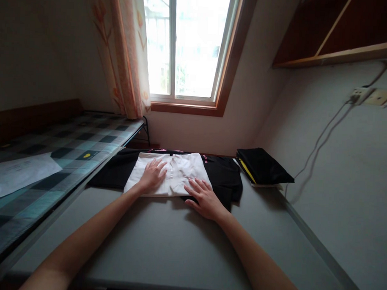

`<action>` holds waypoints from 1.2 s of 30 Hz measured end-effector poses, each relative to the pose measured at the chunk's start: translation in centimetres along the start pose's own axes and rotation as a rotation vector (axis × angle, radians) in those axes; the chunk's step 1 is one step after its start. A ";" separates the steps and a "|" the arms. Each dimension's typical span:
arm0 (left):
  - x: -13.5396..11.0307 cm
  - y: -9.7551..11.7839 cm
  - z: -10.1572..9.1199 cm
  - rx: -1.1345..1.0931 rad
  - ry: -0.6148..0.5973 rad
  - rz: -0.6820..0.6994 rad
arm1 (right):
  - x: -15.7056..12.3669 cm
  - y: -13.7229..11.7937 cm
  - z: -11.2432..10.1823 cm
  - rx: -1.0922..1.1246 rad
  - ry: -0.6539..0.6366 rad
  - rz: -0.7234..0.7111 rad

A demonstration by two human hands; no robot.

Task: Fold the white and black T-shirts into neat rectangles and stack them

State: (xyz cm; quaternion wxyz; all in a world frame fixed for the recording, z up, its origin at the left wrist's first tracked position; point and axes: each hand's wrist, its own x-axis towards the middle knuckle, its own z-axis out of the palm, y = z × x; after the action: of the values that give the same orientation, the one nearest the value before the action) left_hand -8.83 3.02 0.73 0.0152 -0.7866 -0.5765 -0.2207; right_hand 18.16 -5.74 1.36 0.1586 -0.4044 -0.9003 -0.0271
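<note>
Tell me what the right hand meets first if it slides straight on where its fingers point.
More of the white folded garment that the right hand seems to rest on. Farther along, the left hand lies close to that line; whether they would touch is hard to tell.

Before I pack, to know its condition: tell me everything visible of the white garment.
The white garment looks like cloth, folded flat into a rough rectangle, with what may be a buttoned strip down its middle. It lies over black cloth on a grey table. The left hand rests on it; the right hand touches its right part.
</note>
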 end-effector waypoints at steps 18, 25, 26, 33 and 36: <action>-3.8 -0.8 -2.9 -0.002 -0.123 0.070 | 1.2 1.2 1.0 0.168 0.256 0.202; -2.8 -6.2 -6.3 0.067 0.008 -0.571 | 4.4 6.3 0.1 0.358 0.261 0.806; -2.8 -6.8 -6.4 0.025 -0.039 -0.632 | 5.0 6.9 0.0 0.411 0.218 0.878; -2.3 -8.8 -5.8 -0.120 -0.163 -0.766 | 8.1 8.5 -0.3 0.597 0.075 1.018; -2.2 -9.2 -5.5 -0.135 -0.160 -0.745 | 8.8 8.3 -0.4 0.632 0.046 1.011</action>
State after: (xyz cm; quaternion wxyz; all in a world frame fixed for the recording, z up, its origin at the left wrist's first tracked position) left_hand -19.53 2.60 2.83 -0.1628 -0.5374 -0.8062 -0.1863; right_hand 18.88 6.07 3.78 0.2839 -0.7155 -0.5569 0.3120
